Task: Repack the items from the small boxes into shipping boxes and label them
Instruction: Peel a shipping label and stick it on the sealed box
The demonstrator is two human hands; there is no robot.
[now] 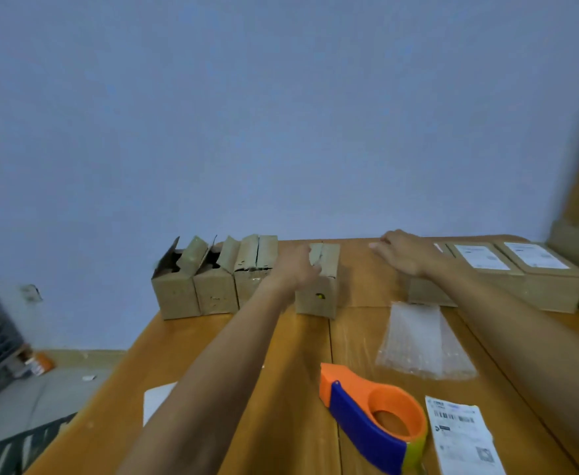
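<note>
1. Head camera looks down over a wooden desk (281,389), with both bare arms stretched toward its far edge.
2. The left hand (298,269) reaches to 12 o'clock and grips a small box (318,293) that stands there on the desk. Its fingers curl over the left top edge of the closed flaps, and the hand is blurred.
3. The right hand (401,252) is at 1 o'clock, palm down, fingers straight and close together, pointing left. It is above a plain shipping box (425,296); whether it touches the box cannot be told.
4. A row of three small boxes (214,293) stands at 11 o'clock, just left of the gripped one. The two leftmost have their flaps up; the third is closed.
5. Two labelled shipping boxes (552,289) sit side by side at 2 o'clock, right beside the plain one, with white labels on top.
6. Bubble-wrap bags (418,341) lie flat at 6 o'clock of the plain shipping box.
7. An orange-and-blue tape dispenser (373,416) rests at 6 o'clock, near the desk's near edge.
8. A printed shipping label (462,437) lies just at the dispenser's 3 o'clock.
9. A white sheet (157,402) lies at 8 o'clock, partly under the left forearm.
</note>
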